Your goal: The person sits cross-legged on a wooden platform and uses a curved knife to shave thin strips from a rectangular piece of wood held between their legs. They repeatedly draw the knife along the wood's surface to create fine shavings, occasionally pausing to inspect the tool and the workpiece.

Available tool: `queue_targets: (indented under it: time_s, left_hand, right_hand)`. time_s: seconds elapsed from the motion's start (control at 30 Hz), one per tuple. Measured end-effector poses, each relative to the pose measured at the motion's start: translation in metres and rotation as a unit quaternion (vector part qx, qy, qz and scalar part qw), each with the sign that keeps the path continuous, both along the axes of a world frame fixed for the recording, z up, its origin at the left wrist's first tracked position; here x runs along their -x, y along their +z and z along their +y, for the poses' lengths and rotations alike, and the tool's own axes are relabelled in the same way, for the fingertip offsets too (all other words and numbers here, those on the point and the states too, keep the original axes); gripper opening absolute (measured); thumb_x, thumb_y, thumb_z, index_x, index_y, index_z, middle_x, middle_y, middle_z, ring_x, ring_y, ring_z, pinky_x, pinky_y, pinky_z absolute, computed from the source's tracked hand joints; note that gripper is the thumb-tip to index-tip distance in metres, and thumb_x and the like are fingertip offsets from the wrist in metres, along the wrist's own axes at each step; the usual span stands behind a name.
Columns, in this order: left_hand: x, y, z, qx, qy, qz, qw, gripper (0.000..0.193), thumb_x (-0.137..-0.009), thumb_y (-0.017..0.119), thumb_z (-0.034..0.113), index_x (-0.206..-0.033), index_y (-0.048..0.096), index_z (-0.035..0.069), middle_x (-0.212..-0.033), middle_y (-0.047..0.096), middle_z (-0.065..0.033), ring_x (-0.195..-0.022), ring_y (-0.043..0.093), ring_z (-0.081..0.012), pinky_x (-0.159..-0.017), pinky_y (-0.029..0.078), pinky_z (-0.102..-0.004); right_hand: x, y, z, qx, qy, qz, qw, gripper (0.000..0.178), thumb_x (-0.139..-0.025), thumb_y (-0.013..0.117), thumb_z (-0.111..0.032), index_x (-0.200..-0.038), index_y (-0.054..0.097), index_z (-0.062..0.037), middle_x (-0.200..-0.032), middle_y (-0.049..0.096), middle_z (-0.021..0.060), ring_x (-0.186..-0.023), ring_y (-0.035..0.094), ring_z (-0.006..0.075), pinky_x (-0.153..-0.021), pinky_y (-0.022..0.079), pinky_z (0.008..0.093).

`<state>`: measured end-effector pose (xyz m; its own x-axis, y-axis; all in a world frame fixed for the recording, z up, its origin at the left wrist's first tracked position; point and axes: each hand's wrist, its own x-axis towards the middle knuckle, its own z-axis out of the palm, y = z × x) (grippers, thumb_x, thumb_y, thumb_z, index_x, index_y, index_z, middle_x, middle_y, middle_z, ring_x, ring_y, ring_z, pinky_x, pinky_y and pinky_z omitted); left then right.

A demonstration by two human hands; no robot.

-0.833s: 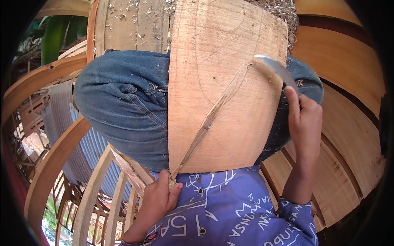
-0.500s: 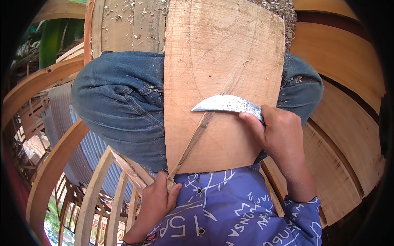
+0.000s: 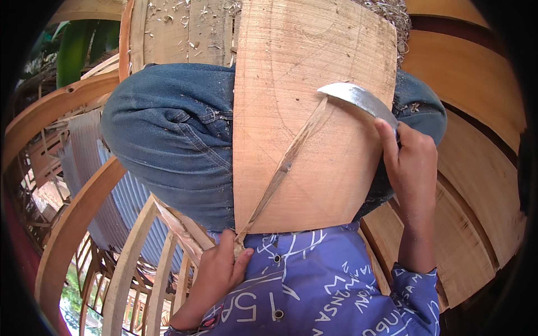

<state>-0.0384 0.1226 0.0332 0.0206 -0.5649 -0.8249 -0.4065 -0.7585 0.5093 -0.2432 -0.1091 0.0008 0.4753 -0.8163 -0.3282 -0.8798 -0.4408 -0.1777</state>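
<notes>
My right hand is closed on the handle of a knife with a curved silver blade; the handle itself is hidden in my fist. The blade's tip meets or overlaps the far end of a long, thin wooden stick. My left hand grips the stick's near end against my shirt. From there the stick slants away to the right across a broad wooden board, which lies over my lap. Faint curved pencil lines run over the board.
My bent legs in blue jeans flank the board. Shavings lie on planks at the far left, with more piled beyond the board. Curved wooden slats stand at right; a slatted wooden frame and corrugated metal sheets are at left.
The knife in my right hand has moved away from me and to the right, from the stick's middle to its far end. My left hand keeps its hold near my body.
</notes>
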Motion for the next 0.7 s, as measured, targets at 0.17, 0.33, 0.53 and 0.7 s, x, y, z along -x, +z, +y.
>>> queue_targets:
  time_s: [0.17, 0.33, 0.53, 0.7]
  left_hand:
    - [-0.002, -0.001, -0.001, -0.003, 0.014, 0.024, 1.0, 0.034, -0.094, 0.06, 0.025, -0.104, 0.043, -0.003, -0.062, 0.055, -0.0251, -0.061, 0.059, -0.0472, -0.051, 0.043, -0.0498]
    - [-0.003, -0.003, 0.002, 0.003, 0.01, 0.027, 1.0, 0.036, -0.094, 0.06, 0.025, -0.106, 0.043, -0.004, -0.062, 0.055, -0.025, -0.061, 0.059, -0.047, -0.051, 0.043, -0.0493]
    - [-0.001, -0.001, 0.0, -0.004, 0.017, 0.02, 1.0, 0.034, -0.094, 0.059, 0.025, -0.104, 0.043, -0.004, -0.062, 0.055, -0.0255, -0.061, 0.059, -0.0469, -0.051, 0.043, -0.0495]
    - [-0.002, -0.002, -0.001, 0.007, 0.012, 0.026, 1.0, 0.033, -0.094, 0.059, 0.025, -0.104, 0.043, -0.003, -0.062, 0.055, -0.0254, -0.061, 0.059, -0.0469, -0.051, 0.043, -0.0497]
  right_hand:
    - [-0.006, 0.006, 0.013, -0.018, 0.038, 0.017, 0.999, 0.057, -0.087, 0.061, -0.053, -0.06, 0.054, -0.0036, -0.053, 0.055, 0.0156, -0.045, 0.058, 0.0321, -0.045, 0.045, 0.0403]
    - [-0.003, 0.011, 0.008, -0.012, 0.031, 0.02, 0.999, 0.056, -0.087, 0.062, -0.051, -0.06, 0.056, -0.0031, -0.054, 0.056, 0.0158, -0.046, 0.059, 0.0317, -0.045, 0.046, 0.0409]
    - [-0.001, 0.0, -0.016, -0.021, -0.087, 0.014, 0.996, 0.058, -0.087, 0.062, -0.052, -0.058, 0.052, -0.0026, -0.052, 0.053, 0.0168, -0.045, 0.057, 0.0319, -0.044, 0.045, 0.0408]
    - [-0.007, 0.009, 0.018, -0.038, 0.047, 0.006, 0.998, 0.057, -0.086, 0.064, -0.051, -0.058, 0.053, -0.0028, -0.052, 0.054, 0.0161, -0.045, 0.057, 0.0315, -0.044, 0.044, 0.0394]
